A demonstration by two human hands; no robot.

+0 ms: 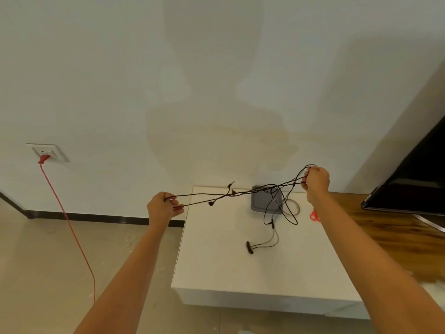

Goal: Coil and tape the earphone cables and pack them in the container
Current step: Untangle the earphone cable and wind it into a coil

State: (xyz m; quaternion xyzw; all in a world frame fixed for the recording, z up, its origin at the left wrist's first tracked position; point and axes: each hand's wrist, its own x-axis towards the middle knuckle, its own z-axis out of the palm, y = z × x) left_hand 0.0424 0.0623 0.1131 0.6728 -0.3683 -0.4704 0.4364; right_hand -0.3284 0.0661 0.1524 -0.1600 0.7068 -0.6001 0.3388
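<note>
A black earphone cable [240, 193] is stretched in the air between my hands, tangled in loose loops near the right end. My left hand [161, 206] pinches one end, left of the white table [216, 261]. My right hand [316, 180] grips the other end, raised above the table's far right. Loops and a short branch with a black piece [272, 222] hang down from the stretched part. A second, light-coloured earphone cable with black earbuds [249, 247] lies on the table. A grey container [261, 202] stands at the table's far edge, behind the hanging loops.
Red scissors [314, 216] lie on the table beside my right forearm. A roll of clear tape [292, 207] sits right of the container. A black TV screen [414, 179] stands on the wooden surface at the right. A red power cord [69, 227] hangs from a wall socket at the left.
</note>
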